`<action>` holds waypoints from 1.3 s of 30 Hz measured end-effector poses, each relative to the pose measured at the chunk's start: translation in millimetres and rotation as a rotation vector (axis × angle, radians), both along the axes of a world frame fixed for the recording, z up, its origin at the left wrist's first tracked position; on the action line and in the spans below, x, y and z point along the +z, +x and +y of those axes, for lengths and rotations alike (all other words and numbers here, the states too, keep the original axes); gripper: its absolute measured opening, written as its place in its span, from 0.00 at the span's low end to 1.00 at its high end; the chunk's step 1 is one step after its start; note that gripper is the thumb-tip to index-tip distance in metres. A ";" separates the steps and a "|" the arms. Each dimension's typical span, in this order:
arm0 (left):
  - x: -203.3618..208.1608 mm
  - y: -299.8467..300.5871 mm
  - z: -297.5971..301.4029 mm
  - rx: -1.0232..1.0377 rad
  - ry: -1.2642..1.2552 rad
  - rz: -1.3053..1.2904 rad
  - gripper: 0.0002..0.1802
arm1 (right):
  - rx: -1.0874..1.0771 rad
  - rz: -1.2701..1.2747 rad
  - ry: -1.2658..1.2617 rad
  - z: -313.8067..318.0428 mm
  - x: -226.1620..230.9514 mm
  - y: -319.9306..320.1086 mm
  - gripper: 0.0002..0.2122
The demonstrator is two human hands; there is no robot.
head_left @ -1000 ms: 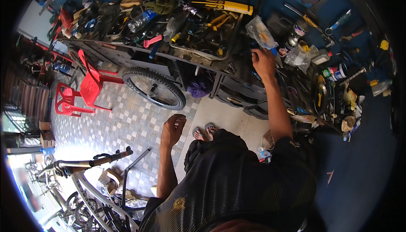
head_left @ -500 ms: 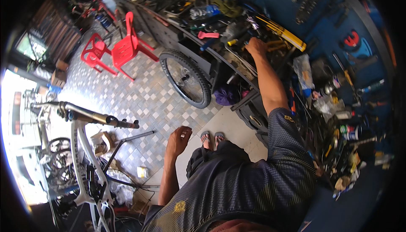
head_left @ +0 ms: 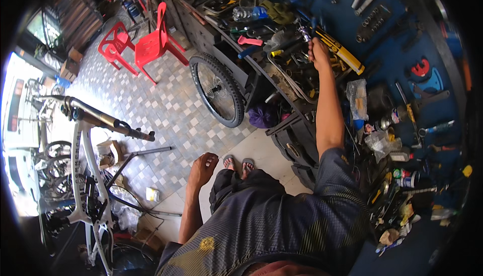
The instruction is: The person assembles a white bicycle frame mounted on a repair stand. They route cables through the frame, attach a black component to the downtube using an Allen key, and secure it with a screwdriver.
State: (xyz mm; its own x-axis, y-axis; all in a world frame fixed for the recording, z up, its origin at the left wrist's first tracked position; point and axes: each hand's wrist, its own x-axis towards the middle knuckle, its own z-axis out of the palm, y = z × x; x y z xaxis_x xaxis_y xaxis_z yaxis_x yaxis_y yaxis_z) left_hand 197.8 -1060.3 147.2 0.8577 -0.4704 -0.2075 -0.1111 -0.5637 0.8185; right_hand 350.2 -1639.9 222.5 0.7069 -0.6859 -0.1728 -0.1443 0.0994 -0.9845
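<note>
My right hand (head_left: 318, 52) reaches far out over the cluttered workbench (head_left: 282, 74), its fingers curled down among the tools beside a long yellow tool (head_left: 341, 50); what it grips is hidden in the clutter. My left hand (head_left: 203, 167) hangs at my side above the tiled floor, loosely curled and holding nothing. My feet in sandals (head_left: 238, 164) stand just before the bench.
A bicycle wheel (head_left: 216, 89) leans against the bench front. Two red plastic chairs (head_left: 143, 44) stand on the tiled floor to the left. A white bike frame (head_left: 88, 175) on a stand is at lower left. Tools hang on the blue wall (head_left: 402, 49).
My right hand has moved leftward along the bench, past the yellow tool. My view has turned left, bringing the bike frame and chairs further in. The left hand stays by my side.
</note>
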 end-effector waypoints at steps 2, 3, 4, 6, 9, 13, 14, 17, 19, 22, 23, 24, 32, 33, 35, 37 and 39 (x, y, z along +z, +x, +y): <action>2.9 0.1 -1.0 0.010 0.008 -0.036 0.14 | 0.096 -0.224 0.044 43.2 1.7 -9.4 0.12; 4.9 0.0 -1.0 0.030 -0.021 -0.023 0.13 | 0.107 -0.245 0.055 67.5 3.7 -17.3 0.12; 9.1 0.3 0.8 0.039 -0.040 0.015 0.13 | 0.134 -0.270 0.077 98.3 7.8 -26.3 0.12; 22.2 7.6 7.1 0.025 -0.067 -0.024 0.13 | 0.307 -0.389 0.035 156.7 15.6 -56.3 0.13; 50.0 23.6 16.5 0.144 -0.202 -0.092 0.13 | 0.554 -0.581 -0.014 235.6 18.3 -89.6 0.14; 98.4 35.4 61.1 0.280 -0.329 -0.134 0.15 | 0.953 -0.629 0.019 340.9 58.5 -111.9 0.16; 103.3 37.1 72.9 0.335 -0.411 -0.120 0.17 | 1.039 -0.601 -0.023 360.5 59.6 -112.4 0.16; 120.6 28.7 125.9 0.496 -0.693 -0.046 0.22 | 1.307 -0.536 -0.254 439.0 67.4 -105.7 0.10; 113.1 17.1 170.3 0.635 -0.824 -0.108 0.28 | 1.489 -0.540 -0.455 499.3 71.2 -95.3 0.09; 95.9 -0.1 246.4 0.841 -1.065 -0.057 0.36 | 1.606 -0.629 -0.593 594.8 55.8 -75.0 0.08; 88.4 -6.9 274.3 0.879 -1.074 -0.069 0.36 | 1.637 -0.617 -0.636 625.8 47.9 -65.3 0.09; 80.9 -13.1 302.2 0.917 -1.083 -0.079 0.36 | 1.671 -0.630 -0.699 656.2 37.1 -55.7 0.09; 13.5 13.9 462.9 1.203 -0.686 -0.004 0.23 | 1.779 -0.541 -0.944 866.8 -47.2 16.9 0.09; 2.3 20.9 475.3 1.219 -0.684 -0.006 0.23 | 1.797 -0.537 -0.955 883.1 -55.2 26.0 0.09; -7.9 32.1 492.2 1.239 -0.696 0.011 0.24 | 1.833 -0.517 -0.980 903.9 -68.0 41.2 0.09; -18.9 39.2 503.9 1.288 -0.695 0.048 0.26 | 1.830 -0.500 -0.986 917.9 -79.2 47.2 0.09; -30.6 45.8 511.0 1.329 -0.702 0.074 0.27 | 1.844 -0.467 -0.980 928.8 -85.9 53.9 0.10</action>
State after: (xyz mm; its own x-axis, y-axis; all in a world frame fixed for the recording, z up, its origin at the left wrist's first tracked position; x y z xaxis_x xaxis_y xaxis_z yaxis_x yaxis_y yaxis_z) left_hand 243.6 -549.3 116.6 0.7254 0.6000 -0.3373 0.2043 0.2803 0.9379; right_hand 404.1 -711.1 136.6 0.3765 0.9245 0.0594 0.7534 -0.2682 -0.6004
